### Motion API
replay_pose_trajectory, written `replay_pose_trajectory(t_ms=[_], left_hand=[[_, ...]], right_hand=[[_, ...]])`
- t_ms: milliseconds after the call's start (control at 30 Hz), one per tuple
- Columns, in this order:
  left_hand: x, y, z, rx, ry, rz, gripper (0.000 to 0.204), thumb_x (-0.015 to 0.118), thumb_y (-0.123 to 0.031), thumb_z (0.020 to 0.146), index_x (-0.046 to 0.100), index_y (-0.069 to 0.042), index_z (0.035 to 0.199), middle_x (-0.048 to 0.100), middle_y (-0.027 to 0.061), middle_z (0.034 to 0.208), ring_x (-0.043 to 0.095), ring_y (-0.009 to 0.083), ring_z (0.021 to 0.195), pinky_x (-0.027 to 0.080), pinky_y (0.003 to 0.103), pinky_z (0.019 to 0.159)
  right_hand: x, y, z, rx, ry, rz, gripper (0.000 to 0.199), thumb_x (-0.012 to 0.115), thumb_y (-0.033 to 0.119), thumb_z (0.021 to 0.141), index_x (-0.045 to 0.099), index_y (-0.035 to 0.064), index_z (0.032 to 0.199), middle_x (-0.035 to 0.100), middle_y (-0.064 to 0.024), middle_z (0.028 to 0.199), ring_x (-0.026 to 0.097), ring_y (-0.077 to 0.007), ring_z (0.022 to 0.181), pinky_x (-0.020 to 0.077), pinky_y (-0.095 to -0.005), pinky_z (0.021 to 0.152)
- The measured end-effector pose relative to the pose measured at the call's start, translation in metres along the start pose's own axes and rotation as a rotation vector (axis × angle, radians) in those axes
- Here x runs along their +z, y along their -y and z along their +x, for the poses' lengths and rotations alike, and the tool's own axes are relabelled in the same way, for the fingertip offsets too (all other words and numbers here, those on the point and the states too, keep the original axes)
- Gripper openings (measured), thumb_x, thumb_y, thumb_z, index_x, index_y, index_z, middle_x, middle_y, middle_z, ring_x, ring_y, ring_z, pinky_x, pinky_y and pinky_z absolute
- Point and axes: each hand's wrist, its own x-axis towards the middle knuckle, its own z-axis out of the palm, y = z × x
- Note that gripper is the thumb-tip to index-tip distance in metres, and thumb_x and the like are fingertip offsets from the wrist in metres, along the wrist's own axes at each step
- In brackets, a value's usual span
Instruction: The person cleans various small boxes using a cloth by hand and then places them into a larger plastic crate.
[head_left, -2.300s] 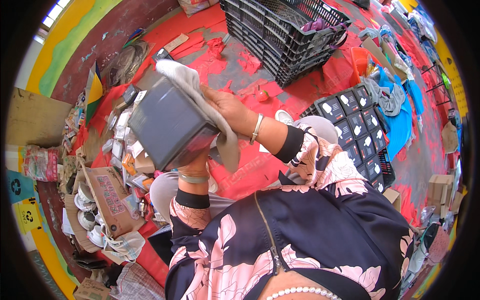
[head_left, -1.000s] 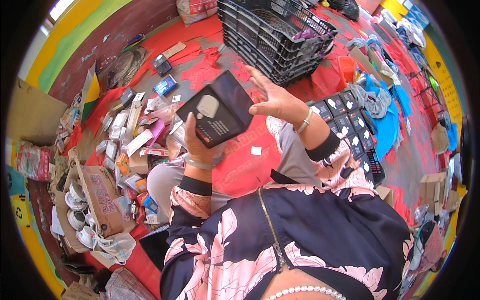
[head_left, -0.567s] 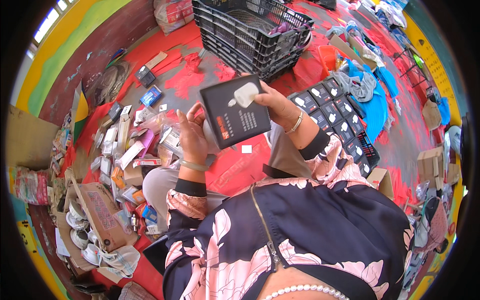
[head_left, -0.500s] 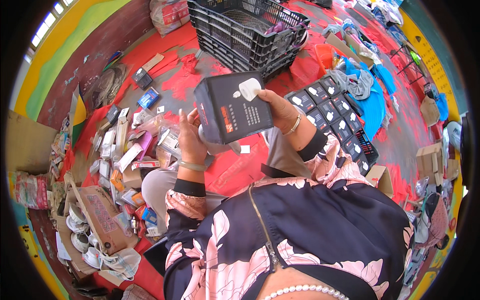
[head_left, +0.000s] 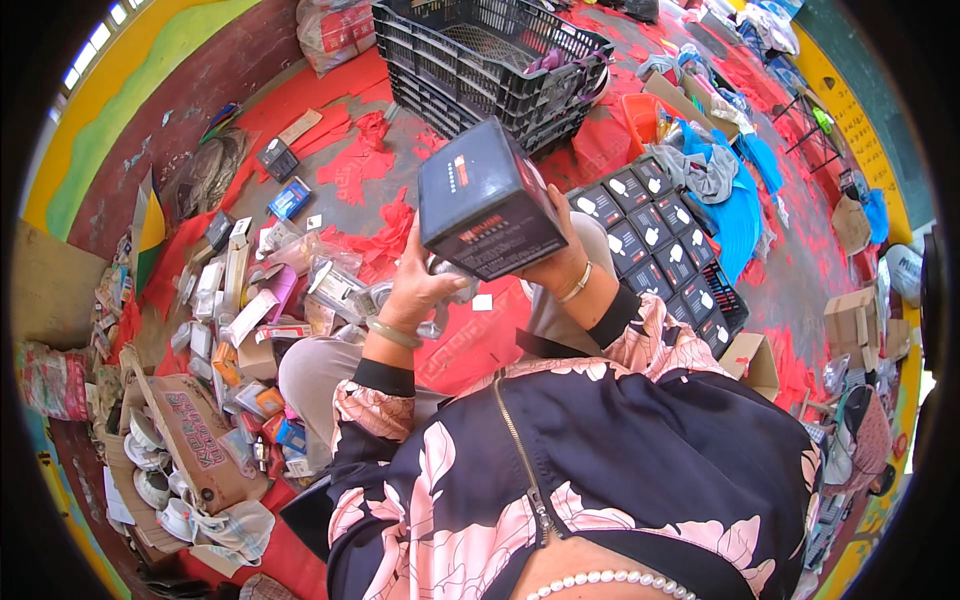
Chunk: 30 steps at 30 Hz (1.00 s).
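Left hand (head_left: 415,285): fingers curled up under the lower left corner of the black box (head_left: 488,200), gripping a small clear-wrapped item (head_left: 452,290) against its palm; since half a second ago it has dropped slightly below the box. Black box: raised between both hands, now turned so a plain dark face and a narrow edge show, the earlier white picture gone from sight. Right hand (head_left: 556,262): clasps the box's right underside. Right of it, rows of matching boxes (head_left: 655,235) lie on the floor.
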Motion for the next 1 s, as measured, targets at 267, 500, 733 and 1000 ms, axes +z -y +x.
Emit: replay_pose_trajectory(t_ms=[267, 500, 733, 1000], left_hand=[[0.004, 0.005, 0.002, 0.077, 0.002, 0.089, 0.12, 0.091, -0.024, 0.046, 0.02, -0.001, 0.14, 0.047, 0.0088, 0.124, 0.046, 0.0195, 0.116, 0.039, 0.034, 0.098], [0.001, 0.0, -0.002, 0.119, -0.037, -0.251, 0.072, 0.074, -0.024, 0.065, 0.045, 0.004, 0.125, 0.057, 0.0121, 0.117, 0.056, 0.0228, 0.107, 0.045, 0.037, 0.094], [-0.016, 0.005, -0.013, 0.08, -0.079, -0.609, 0.069, 0.066, -0.044, 0.076, 0.046, 0.002, 0.124, 0.06, 0.0153, 0.112, 0.064, 0.0277, 0.093, 0.054, 0.04, 0.08], [-0.017, 0.028, -0.011, -0.055, -0.088, -0.348, 0.071, 0.069, -0.035, 0.07, 0.046, 0.004, 0.124, 0.057, 0.0145, 0.118, 0.057, 0.0267, 0.107, 0.046, 0.039, 0.094]], right_hand=[[-0.01, -0.004, 0.006, 0.036, 0.065, 0.059, 0.068, 0.039, 0.064, 0.086, 0.045, 0.0134, 0.132, 0.052, -0.0116, 0.129, 0.051, -0.0306, 0.115, 0.0392, -0.0496, 0.097], [0.022, 0.002, 0.007, 0.131, -0.029, -0.21, 0.071, 0.044, 0.065, 0.084, 0.043, 0.0127, 0.133, 0.051, -0.0107, 0.129, 0.051, -0.0301, 0.116, 0.0391, -0.0503, 0.096], [0.064, 0.043, -0.005, -0.227, -0.119, -1.15, 0.119, 0.074, 0.059, 0.065, 0.004, 0.0086, 0.147, 0.012, -0.027, 0.148, 0.013, -0.0317, 0.14, 0.0192, -0.0428, 0.109], [0.082, 0.056, -0.005, -0.245, 0.09, -1.905, 0.116, 0.079, 0.044, 0.062, 0.011, -0.0009, 0.144, 0.036, -0.0216, 0.138, 0.037, -0.0288, 0.128, 0.0302, -0.0298, 0.104]])
